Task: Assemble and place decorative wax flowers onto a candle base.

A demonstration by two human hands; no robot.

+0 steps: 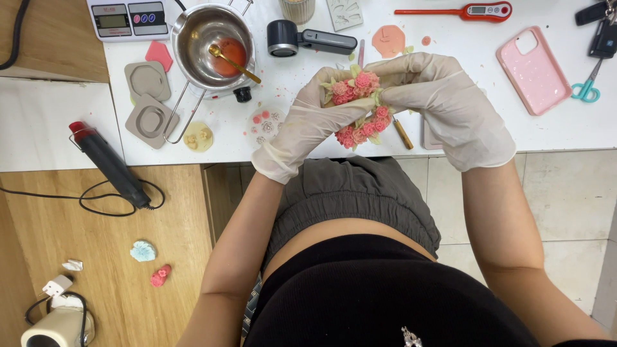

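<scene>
Both gloved hands meet at the near edge of the white table [565, 132], just above the person's lap, and between them sits a wreath [360, 109] of small pink roses with pale green leaves, lumpy and matte like moulded wax. The left hand [302, 125] cups it from below and the side, fingers wrapped around the lower arc; the right hand [443, 103] pinches its upper right part, so both hands are closed on the wreath. The gloves are thin, whitish and wrinkled at the wrists. The wreath hangs partly over the table edge, with tiled floor [565, 212] open below on the right and a wooden surface [109, 257] to the left. Behind the hands the tabletop is crowded: a shiny steel pot [212, 45] with orange liquid and a gold spoon [234, 63] stands near the left hand, two grey square moulds [151, 106] lie left of it, and a round clear mould [265, 123] with pink spots lies just beside the left wrist. A pink phone case [535, 69] lies well to the right, a red thermometer [459, 11] along the far edge. On the wood lies a black heat gun [109, 164] with its looped cord.
</scene>
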